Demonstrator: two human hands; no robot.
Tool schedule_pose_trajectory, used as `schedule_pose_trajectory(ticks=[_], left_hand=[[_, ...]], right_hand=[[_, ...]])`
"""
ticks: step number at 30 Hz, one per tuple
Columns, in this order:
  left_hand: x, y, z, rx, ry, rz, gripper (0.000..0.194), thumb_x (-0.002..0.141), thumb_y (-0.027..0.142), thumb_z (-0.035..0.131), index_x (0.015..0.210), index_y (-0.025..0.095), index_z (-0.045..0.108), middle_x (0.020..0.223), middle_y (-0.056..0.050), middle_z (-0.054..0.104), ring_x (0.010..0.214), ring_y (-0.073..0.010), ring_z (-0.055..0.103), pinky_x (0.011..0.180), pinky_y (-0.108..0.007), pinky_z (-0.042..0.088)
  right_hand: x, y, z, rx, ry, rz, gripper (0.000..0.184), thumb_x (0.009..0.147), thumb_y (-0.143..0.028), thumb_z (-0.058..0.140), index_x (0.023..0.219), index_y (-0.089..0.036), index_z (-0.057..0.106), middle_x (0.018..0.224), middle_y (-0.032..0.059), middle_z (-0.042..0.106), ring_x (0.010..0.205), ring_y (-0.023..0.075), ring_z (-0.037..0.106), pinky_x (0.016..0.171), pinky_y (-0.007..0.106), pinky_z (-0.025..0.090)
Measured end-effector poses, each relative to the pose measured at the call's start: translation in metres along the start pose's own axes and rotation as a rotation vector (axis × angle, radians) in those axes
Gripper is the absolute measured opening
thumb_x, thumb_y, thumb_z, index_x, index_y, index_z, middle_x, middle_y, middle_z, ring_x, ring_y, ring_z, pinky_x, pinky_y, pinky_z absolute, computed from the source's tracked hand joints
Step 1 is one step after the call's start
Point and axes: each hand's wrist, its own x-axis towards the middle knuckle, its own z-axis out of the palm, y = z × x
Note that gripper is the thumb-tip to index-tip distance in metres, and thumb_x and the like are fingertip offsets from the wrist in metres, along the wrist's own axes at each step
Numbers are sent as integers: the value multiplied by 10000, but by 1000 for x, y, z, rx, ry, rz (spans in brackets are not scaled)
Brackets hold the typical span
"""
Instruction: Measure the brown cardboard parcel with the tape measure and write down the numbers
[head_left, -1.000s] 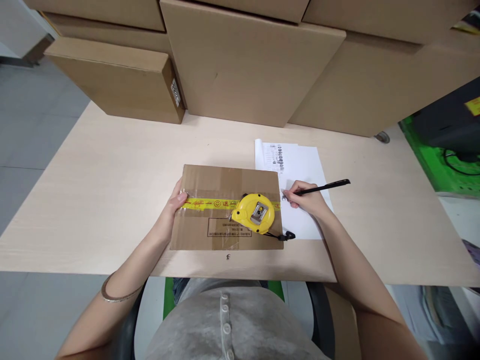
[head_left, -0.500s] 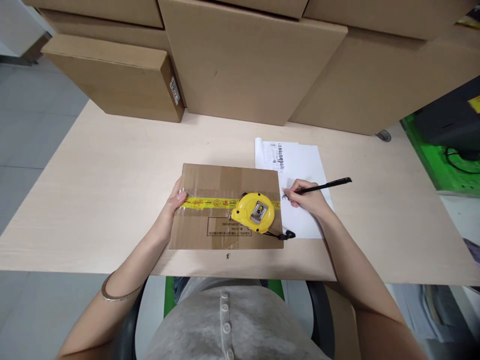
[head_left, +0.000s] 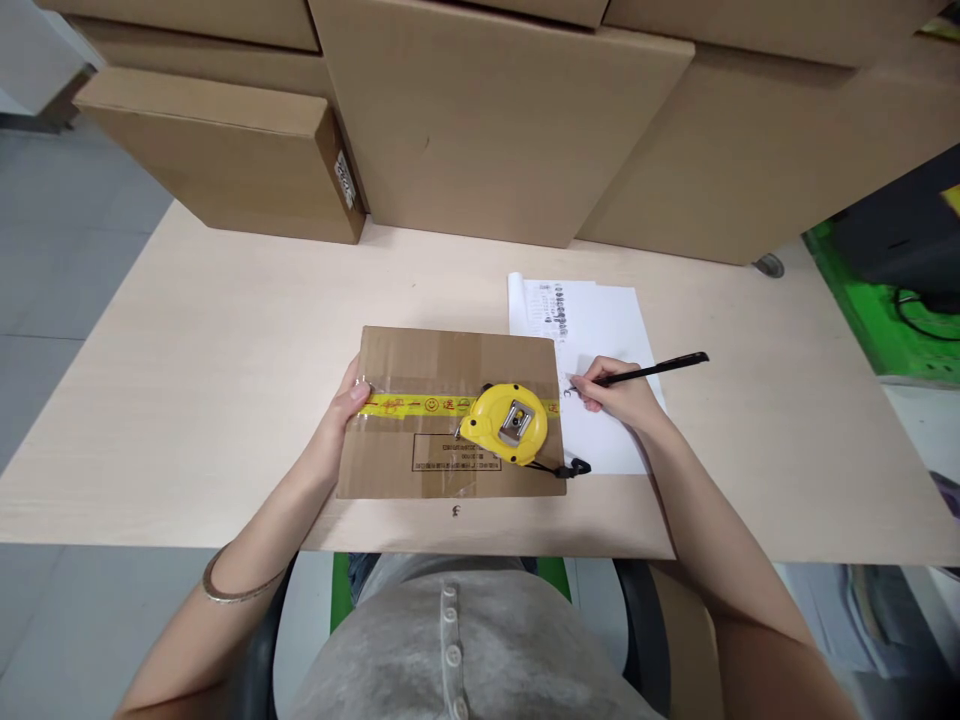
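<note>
A taped cardboard box [head_left: 427, 360] lies near the front of the table, with my left hand [head_left: 341, 415] gripping its left edge, thumb on top. On the box's right half rests a yellow tape measure [head_left: 491, 432], its black wrist strap [head_left: 566, 468] trailing over the box's edge. My right hand [head_left: 619, 393] is closed around a black pen [head_left: 667, 367], whose tip touches a white sheet of paper [head_left: 600, 320] beside the box. Small handwritten marks show at the tip. The box covers the paper's left side.
Large cardboard boxes [head_left: 495, 130] stand along the back of the pale wooden table [head_left: 247, 320]. A smaller closed carton [head_left: 217, 160] sits at the back left. Dark equipment [head_left: 900, 240] on a green surface is at the far right.
The pen tip has shifted slightly on the paper as my right hand writes. My left hand, the box and the tape measure keep their places; the whole view moved a little.
</note>
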Motion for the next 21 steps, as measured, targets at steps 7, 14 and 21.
schedule_pose_trajectory(ticks=[7,14,21], left_hand=[[0,1,2,-5,-12,-1,638,715,533,819,1256,209,721,1077,-95,829,1157,-404,751,896,-423,644],[-2,2,2,-7,-6,-1,666,731,521,811,1309,207,710,1093,-101,828,1142,-410,755,883,-435,648],[0,0,0,6,-16,9,636,735,525,805,1280,210,717,1097,-95,826,1148,-411,754,874,-432,649]], right_hand=[[0,0,2,9,-2,-2,478,699,-554,902,593,-227,570,484,-2,617,389,115,519,386,255,435],[-1,0,2,5,18,-3,466,715,-537,891,597,-232,559,470,-12,602,388,116,515,390,254,434],[0,1,2,-2,18,3,451,712,-501,890,595,-232,547,473,-10,604,383,114,508,389,252,419]])
